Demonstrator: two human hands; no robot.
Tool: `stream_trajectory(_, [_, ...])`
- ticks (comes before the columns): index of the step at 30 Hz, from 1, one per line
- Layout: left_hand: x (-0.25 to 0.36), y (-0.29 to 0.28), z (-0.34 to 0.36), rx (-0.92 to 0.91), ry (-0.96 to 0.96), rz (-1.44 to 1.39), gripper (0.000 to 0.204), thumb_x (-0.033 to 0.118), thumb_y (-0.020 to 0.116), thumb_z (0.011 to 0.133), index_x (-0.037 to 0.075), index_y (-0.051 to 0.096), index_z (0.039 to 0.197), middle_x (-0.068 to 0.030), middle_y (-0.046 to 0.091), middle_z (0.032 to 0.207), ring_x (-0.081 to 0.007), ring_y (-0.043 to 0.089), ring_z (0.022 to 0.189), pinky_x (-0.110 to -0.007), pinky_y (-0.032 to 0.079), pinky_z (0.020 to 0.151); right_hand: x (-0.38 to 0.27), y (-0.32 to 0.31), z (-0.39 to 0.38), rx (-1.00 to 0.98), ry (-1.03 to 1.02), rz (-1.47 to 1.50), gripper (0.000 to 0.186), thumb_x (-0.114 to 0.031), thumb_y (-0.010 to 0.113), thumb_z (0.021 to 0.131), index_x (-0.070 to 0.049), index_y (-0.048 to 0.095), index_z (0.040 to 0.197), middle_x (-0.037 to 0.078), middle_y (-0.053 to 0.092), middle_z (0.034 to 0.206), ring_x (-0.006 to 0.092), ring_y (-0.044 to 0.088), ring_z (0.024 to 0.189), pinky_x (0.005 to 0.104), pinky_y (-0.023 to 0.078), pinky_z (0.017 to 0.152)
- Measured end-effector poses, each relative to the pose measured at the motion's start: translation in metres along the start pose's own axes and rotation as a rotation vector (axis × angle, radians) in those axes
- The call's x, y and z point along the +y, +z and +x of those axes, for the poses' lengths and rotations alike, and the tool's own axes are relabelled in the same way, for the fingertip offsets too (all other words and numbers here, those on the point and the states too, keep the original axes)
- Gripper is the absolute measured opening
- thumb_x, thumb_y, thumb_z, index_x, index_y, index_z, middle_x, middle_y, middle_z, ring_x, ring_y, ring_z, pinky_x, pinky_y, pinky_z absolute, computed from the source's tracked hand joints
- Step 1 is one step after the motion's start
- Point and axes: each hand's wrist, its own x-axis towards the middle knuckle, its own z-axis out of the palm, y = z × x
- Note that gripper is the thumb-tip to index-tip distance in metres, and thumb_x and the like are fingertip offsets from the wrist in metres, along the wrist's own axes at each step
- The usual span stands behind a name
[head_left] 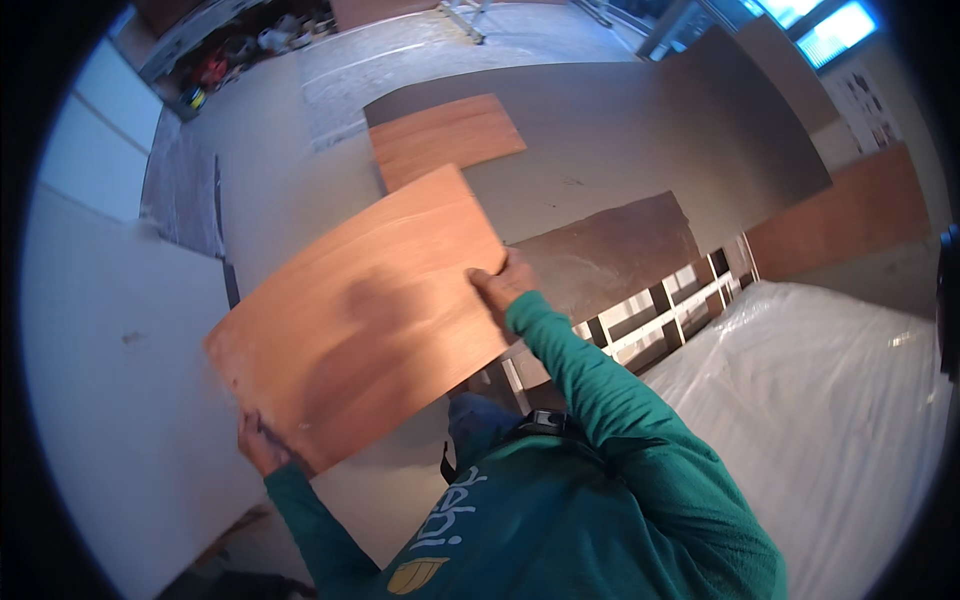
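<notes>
I hold a large reddish-brown plywood sheet [360,300] tilted in front of my body, a shadow falling across its face. My left hand [262,442] grips its lower left edge, the fingers partly hidden by the sheet. On the opposite edge, my right hand [505,280] clasps the wood with the thumb on top and the other fingers out of sight beneath. Just beyond lies a smaller plywood piece [445,138] of the same colour, on a large grey-brown board [620,130]. A darker brown panel [610,250] rests near my right hand.
Beside my right arm is a plastic-wrapped stack [810,400]. A white slatted frame [660,325] shows under the boards. Another brown panel [850,215] leans at the right. White panels [120,330] stand at the left, with clutter [260,50] at the far left.
</notes>
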Motion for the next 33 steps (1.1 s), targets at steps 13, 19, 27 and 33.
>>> stream_trajectory(13, [-0.211, 0.208, -0.122, -0.223, -0.436, 0.408, 0.038, 0.001, 0.057, 0.082, 0.010, 0.070, 0.116, 0.0047, 0.063, 0.083, -0.0048, 0.049, 0.063, -0.021, 0.037, 0.051, 0.241, -0.269, 0.135, 0.249, 0.181, -0.211, 0.058, -0.030, 0.089, 0.064, 0.007, 0.061, 0.099, 0.012, 0.067, 0.095, 0.0193, 0.061, 0.083, 0.0329, 0.050, 0.076])
stream_trajectory(19, [-0.323, 0.244, -0.135, -0.468, -0.677, 0.161, 0.052, -0.002, 0.059, 0.082, 0.009, 0.058, 0.133, -0.0017, 0.066, 0.102, -0.0076, 0.059, 0.083, -0.023, 0.048, 0.067, 0.332, -0.355, 0.166, 0.324, 0.266, -0.331, 0.050, -0.030, 0.088, 0.067, 0.004, 0.062, 0.093, 0.010, 0.066, 0.091, 0.0181, 0.059, 0.081, 0.0309, 0.049, 0.075])
stream_trajectory(27, [-0.411, 0.230, -0.141, -0.348, -0.493, 0.191, 0.039, 0.001, 0.062, 0.085, -0.005, 0.060, 0.124, -0.0056, 0.068, 0.106, -0.0083, 0.060, 0.092, -0.024, 0.048, 0.085, 0.359, -0.371, 0.147, 0.237, 0.451, -0.148, 0.087, -0.054, 0.081, 0.067, 0.011, 0.060, 0.121, 0.018, 0.062, 0.120, 0.0242, 0.059, 0.105, 0.0365, 0.045, 0.096])
stream_trajectory(33, [-0.430, 0.218, -0.152, -0.363, -0.579, 0.161, 0.044, -0.002, 0.061, 0.087, -0.001, 0.057, 0.131, -0.0069, 0.066, 0.114, -0.0105, 0.060, 0.099, -0.026, 0.047, 0.089, 0.344, -0.349, 0.157, 0.372, 0.449, -0.243, 0.068, -0.043, 0.088, 0.065, 0.010, 0.068, 0.102, 0.014, 0.066, 0.103, 0.0231, 0.062, 0.088, 0.0359, 0.049, 0.086])
